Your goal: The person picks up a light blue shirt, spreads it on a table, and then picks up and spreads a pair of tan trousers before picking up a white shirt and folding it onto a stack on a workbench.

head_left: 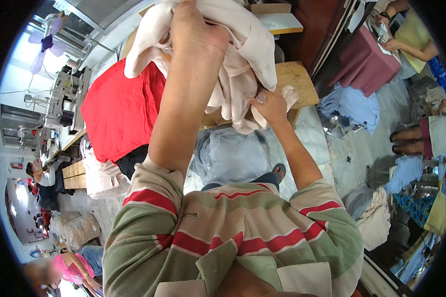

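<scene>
A pale cream garment (245,54) hangs in loose folds in front of me, lifted over a wooden table. My left hand (195,29) reaches up into it at the top edge of the picture. Its fingers are bent into the cloth and partly hidden by the folds. Lower and to the right, my right hand (271,106) pinches the garment's lower edge between thumb and fingers. Left of my left forearm lies a heap of red fabric (121,109). Part of the wooden tabletop (295,81) shows beside my right hand.
Clear plastic wrapping (230,153) lies below the table, near my feet. Sewing machines (64,94) and a purple fan (46,43) stand at the left. Blue cloth (352,106) lies on the floor at right. Other people work at both sides, one by a maroon-covered table (364,62).
</scene>
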### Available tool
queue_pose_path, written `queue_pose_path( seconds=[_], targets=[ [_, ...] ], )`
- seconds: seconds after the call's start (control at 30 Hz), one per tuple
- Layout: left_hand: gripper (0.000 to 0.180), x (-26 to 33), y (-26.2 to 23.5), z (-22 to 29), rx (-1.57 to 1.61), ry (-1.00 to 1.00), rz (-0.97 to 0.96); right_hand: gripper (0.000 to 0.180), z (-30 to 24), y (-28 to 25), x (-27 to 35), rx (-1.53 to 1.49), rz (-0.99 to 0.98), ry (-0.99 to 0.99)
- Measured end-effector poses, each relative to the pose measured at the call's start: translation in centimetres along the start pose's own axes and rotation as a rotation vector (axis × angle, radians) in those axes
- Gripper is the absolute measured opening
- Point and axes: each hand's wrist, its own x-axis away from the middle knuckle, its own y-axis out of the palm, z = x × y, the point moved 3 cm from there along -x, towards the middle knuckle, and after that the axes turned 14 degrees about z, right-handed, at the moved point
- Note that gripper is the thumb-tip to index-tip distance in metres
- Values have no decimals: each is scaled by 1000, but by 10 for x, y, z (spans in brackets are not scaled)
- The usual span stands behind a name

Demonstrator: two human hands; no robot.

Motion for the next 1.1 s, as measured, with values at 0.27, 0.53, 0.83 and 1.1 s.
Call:
queue_pose_path(
  seconds=[0.27,0.53,0.83,1.1],
  targets=[
    [33,20,-20,32,-201,104,88,26,38,21,-1,-126,-370,-3],
    [35,-12,-216,89,-210,-203,416,26,-81,-181,-81,-238,-739,-280],
    [43,120,-393,83,-825,-577,318,24,-182,-231,-5,-106,-1353,-250],
    [34,161,-312,167,-1797,145,-373,22,-227,-227,14,-215,-1238,-304]
  ],
)
